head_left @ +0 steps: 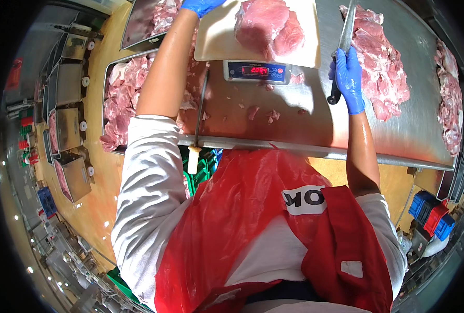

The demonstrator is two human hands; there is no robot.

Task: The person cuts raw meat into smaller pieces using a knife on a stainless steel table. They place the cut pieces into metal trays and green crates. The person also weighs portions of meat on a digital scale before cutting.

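We look straight down over a person in a white shirt and red plastic apron (253, 219) standing at a steel table (409, 130).

Both hands wear blue gloves. Our right hand (348, 78), at about two o'clock in the view, is closed around the dark handle of a knife (345, 36), whose long blade points up toward twelve o'clock. Just to the three o'clock side of that hand lies a heap of raw pink meat (383, 68) on the bare steel.

Our left hand (199, 5) reaches to eleven o'clock, at the very top edge. It sits at the near corner of a pale weighing plate (216, 41); only part of it shows, so we cannot tell how its fingers are set.

On that plate, at twelve o'clock, rests a large cut of raw meat (268, 26). Below it is the scale's display (256, 71), with red digits lit.

A sharpening steel (198, 125) with a white handle lies over the table's front edge, under the left forearm. At ten o'clock, a tray of meat pieces (120, 99) sits beside the arm.
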